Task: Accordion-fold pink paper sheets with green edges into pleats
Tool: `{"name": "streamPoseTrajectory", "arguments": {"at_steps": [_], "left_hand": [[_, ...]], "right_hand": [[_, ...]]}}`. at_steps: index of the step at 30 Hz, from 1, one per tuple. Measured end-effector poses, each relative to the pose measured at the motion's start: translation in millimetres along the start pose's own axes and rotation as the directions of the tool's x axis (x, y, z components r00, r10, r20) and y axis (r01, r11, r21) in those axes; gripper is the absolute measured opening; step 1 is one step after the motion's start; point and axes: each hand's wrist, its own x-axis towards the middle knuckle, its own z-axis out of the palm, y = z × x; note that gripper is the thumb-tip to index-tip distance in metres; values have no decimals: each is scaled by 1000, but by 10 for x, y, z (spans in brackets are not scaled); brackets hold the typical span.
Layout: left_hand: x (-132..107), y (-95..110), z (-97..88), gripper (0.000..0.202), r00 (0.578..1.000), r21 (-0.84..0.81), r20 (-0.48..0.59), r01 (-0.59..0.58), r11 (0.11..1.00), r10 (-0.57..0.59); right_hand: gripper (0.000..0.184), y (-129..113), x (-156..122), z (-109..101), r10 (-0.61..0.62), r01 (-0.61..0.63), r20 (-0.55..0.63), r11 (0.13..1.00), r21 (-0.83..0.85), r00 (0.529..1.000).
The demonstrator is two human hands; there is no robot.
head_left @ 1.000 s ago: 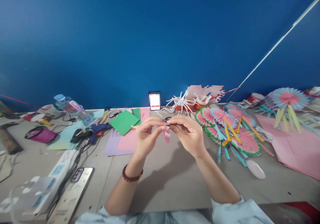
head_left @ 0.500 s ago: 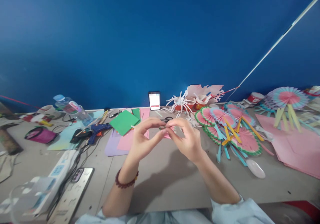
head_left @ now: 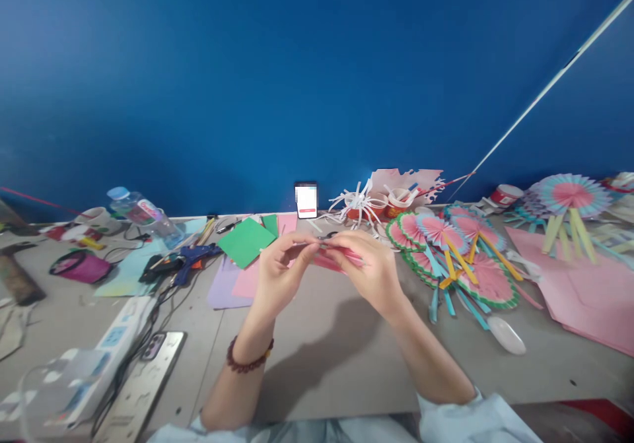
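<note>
My left hand (head_left: 281,272) and my right hand (head_left: 369,266) are raised together above the grey table (head_left: 327,344). Both pinch a small piece of pink paper (head_left: 331,259) between their fingertips, the fingers closed on it. The paper stretches flat between the two hands, partly hidden by my fingers. A dark bead bracelet (head_left: 246,361) circles my left wrist. A green paper sheet (head_left: 245,241) and pink and purple sheets (head_left: 232,284) lie just behind my left hand.
Pleated pink and green paper fans (head_left: 453,255) with coloured strips lie at the right. A phone (head_left: 306,199) leans on the blue wall. A blue glue gun (head_left: 191,257), a water bottle (head_left: 141,213), a power strip (head_left: 116,337) and another phone (head_left: 141,383) sit at the left.
The pink paper hung curled below my fingers; now it is pulled out flat between both hands. My hands have shifted slightly and stay close together.
</note>
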Motion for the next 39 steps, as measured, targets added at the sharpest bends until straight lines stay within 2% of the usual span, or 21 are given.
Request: {"name": "streamPoseTrajectory", "arguments": {"at_steps": [8,15,18,20,25,28,39], "left_hand": [[-12,17,13,15,1000,5,-15,5,1000,-5],[-34,44,6,18,1000,119,-2,1,993,-1],[-29,86,-3,21,999,203,26,-36,978,31],[-17,106,-10,16,998,235,38,-66,970,59],[7,95,-35,11,998,213,-36,-32,976,41],[3,72,-51,11,999,202,-42,-25,979,34],[-11,70,-55,13,998,186,-25,-54,981,59]], "right_hand": [[13,-60,-6,-2,-76,75,-29,996,-42,997],[16,-28,-17,20,-106,106,-5,992,-67,994],[17,-28,-21,23,-89,90,28,994,-59,996],[16,-21,-23,26,-77,80,45,995,-54,996],[13,36,-31,29,24,-21,93,999,-30,995],[13,59,-35,18,87,-88,118,996,1,989],[15,18,-21,4,104,-107,58,993,48,993]]}}
